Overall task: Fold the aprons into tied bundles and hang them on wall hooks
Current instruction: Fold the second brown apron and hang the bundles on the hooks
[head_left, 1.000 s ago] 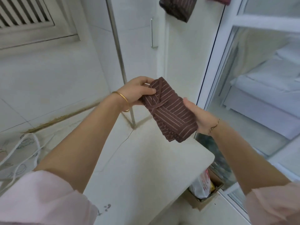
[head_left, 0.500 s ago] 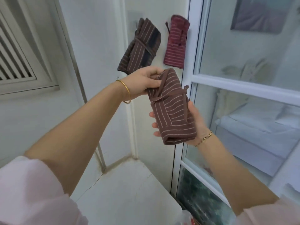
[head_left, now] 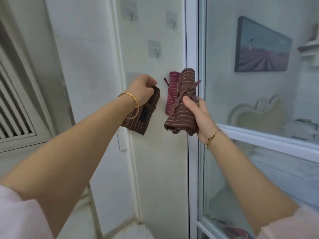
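While the right hand is gripping the tied bundle beside the wall, the left hand is pinching a hung bundle, risking tugging it off its hidden hook.

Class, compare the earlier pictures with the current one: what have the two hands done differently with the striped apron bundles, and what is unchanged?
The left hand let go of the brown striped tied bundle and grasped the dark brown striped bundle hanging on the wall. The right hand now holds the tied bundle alone. The red striped bundle stayed hanging.
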Tool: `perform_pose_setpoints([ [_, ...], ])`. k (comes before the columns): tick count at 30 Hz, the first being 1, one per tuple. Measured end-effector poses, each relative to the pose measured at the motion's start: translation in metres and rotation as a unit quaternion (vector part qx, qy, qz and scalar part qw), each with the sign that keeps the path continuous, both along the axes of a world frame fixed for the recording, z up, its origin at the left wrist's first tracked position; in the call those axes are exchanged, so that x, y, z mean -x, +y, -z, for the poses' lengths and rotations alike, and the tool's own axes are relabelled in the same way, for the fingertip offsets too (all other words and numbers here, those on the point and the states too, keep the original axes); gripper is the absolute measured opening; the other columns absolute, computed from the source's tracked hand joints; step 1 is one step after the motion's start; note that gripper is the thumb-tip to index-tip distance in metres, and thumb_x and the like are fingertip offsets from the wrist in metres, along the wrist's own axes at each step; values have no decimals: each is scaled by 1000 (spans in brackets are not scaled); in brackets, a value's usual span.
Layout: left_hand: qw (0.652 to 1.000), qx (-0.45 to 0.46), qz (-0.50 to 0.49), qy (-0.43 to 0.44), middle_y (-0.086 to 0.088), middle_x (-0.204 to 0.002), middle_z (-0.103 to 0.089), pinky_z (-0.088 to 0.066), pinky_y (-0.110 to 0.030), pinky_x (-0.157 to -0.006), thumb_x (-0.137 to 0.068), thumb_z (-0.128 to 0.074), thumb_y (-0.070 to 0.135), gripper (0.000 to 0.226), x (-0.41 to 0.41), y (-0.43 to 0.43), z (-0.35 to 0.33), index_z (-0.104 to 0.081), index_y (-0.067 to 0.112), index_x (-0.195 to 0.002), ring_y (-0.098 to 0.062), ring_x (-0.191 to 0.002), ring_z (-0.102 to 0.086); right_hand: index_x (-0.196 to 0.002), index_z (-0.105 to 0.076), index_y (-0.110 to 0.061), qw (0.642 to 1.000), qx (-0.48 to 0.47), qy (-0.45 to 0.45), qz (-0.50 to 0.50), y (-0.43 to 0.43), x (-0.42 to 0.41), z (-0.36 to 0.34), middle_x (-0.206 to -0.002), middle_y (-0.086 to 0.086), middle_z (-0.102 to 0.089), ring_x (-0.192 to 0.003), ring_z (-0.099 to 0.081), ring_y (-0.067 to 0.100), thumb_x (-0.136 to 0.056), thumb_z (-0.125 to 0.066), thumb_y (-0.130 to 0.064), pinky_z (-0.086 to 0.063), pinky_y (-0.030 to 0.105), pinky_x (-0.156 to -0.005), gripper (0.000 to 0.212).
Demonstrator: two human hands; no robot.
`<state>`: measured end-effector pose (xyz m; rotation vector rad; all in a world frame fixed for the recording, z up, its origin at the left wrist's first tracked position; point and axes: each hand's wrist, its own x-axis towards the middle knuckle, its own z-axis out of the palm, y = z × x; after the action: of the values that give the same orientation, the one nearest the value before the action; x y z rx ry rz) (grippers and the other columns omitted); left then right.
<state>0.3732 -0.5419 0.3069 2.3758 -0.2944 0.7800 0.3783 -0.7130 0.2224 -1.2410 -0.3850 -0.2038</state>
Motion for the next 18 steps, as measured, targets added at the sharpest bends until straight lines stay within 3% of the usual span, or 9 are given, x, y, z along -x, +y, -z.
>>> perform_pose_setpoints([
  [7,998,-6,-42,-44,-4,-131,-53,-40,-25,-96,-93,-43,1,38,-15,14,-40,-54,13,-127,-19,-121,-50,-138,-29,-26,969,119,-115,185,23,-44,-76,-119,-1,-54,-100,-60,16,-78,-68,-52,-55,30,-83,75],
  [13,997,-14,-71,-39,-6,-136,-49,-40,-28,-99,-91,-42,-3,44,-35,18,-57,-49,12,-132,-22,-124,-47,-140,-25,-28,871,307,-146,355,42,-96,-129,-132,6,-45,-111,-54,27,-74,-59,-68,-51,39,-88,84],
  [18,994,-26,-91,-49,-6,-137,-48,-40,-26,-98,-92,-43,-1,45,-48,18,-72,-46,12,-135,-23,-124,-47,-142,-23,-28,816,371,-154,416,61,-125,-156,-135,11,-42,-115,-50,32,-76,-55,-68,-45,40,-88,83],
])
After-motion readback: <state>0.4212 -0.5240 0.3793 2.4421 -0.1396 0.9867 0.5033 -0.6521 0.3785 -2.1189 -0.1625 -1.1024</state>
